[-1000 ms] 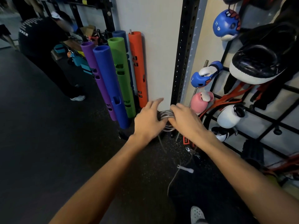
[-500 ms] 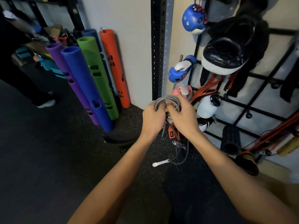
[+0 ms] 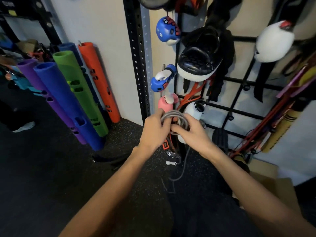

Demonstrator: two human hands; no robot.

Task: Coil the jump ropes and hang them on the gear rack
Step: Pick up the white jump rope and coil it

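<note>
we stand on a dark speckled floor (image 3: 51, 168) by a pale wall (image 3: 99, 23). a black grid rack (image 3: 239, 110) hangs on the wall to the right of a holed post (image 3: 136, 57), loaded with gloves and a black mitt (image 3: 198, 53). coloured foam tubes (image 3: 68, 106) lean on the wall to the left. the rack's top and right side run out of view, and the bands at its far right are too blurred to name. the grey rope (image 3: 172, 115) sits in tight rings in front of the rack's lower left corner, its lower half hidden by our hands. our left hand (image 3: 153, 132) curls round its left side and our right hand (image 3: 193, 134) grips the right. a loose tail hangs below, near a white handle (image 3: 171, 163).
</note>
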